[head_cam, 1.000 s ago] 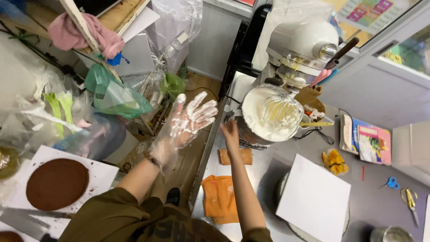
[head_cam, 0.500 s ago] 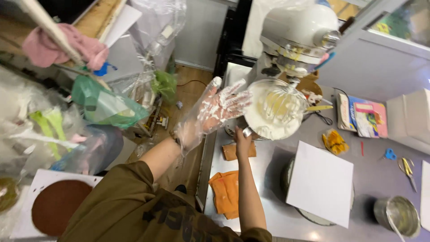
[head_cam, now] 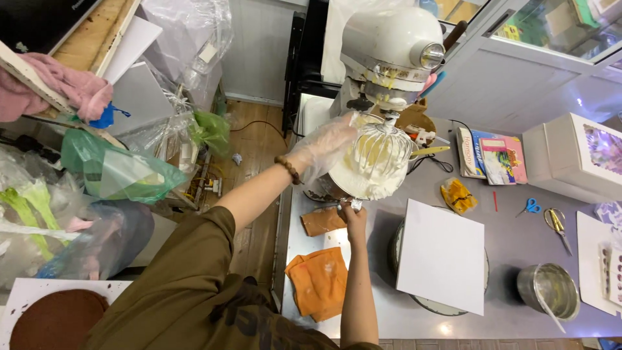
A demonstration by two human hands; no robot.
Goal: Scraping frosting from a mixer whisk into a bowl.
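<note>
Gripping, right hand (head_cam: 354, 214): closed on bowl (head_cam: 337, 188) handle
Left hand (head_cam: 327, 146): gloved, open, touching whisk (head_cam: 382, 152)
Whisk: coated in cream, under mixer (head_cam: 392, 48)

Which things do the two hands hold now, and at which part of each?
The right hand grips the mixing bowl at its near-side handle. The gloved left hand rests on the bowl's far rim beside the whisk; a firm grip cannot be told.

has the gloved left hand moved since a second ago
Yes. The gloved left hand has gone from open air left of the mixer onto the whisk.
</note>
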